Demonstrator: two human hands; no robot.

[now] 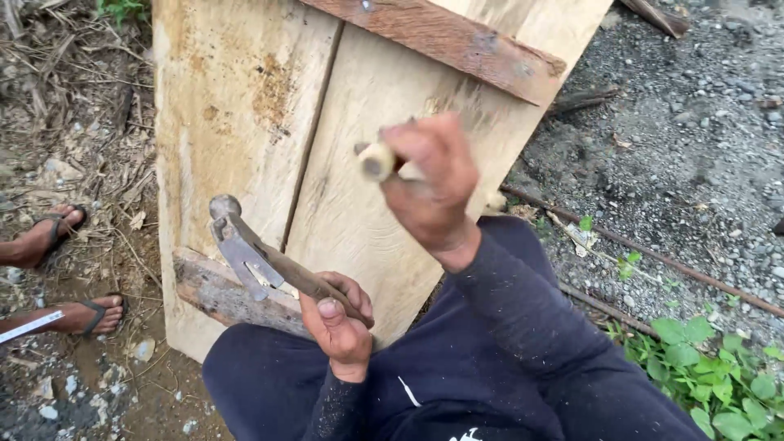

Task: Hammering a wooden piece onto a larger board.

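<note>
A panel [359, 163] of pale planks lies on the dirt and gravel ground [694, 147], sloping away from the person who sits at its near end in dark trousers. Two darker battens cross it: one [441, 37] at the panel's far end, one [220, 294] at the near left corner.

A claw hammer [245, 245] rests with its head on the panel just above the near batten, its claw down against the wood; whether it has caught a nail is too small to tell. The left hand [339, 322] is closed round the hammer's handle, thumb on top, at the panel's near edge. The right hand [433, 175] is raised over the middle of the panel, fist wrapped round a pale wooden handle [377, 161]; the tool's head is hidden behind the fist and blurred.

Left of the panel, a second person's feet in sandals [57, 229] stand on the ground, and green weeds [710, 359] grow to its right.

The main risk, as I judge it: the raised tool coming down off line could strike the left hand, which sits close to the hammer head. A glancing blow might also kick the hammer sideways towards the bare feet, or split the near batten.
</note>
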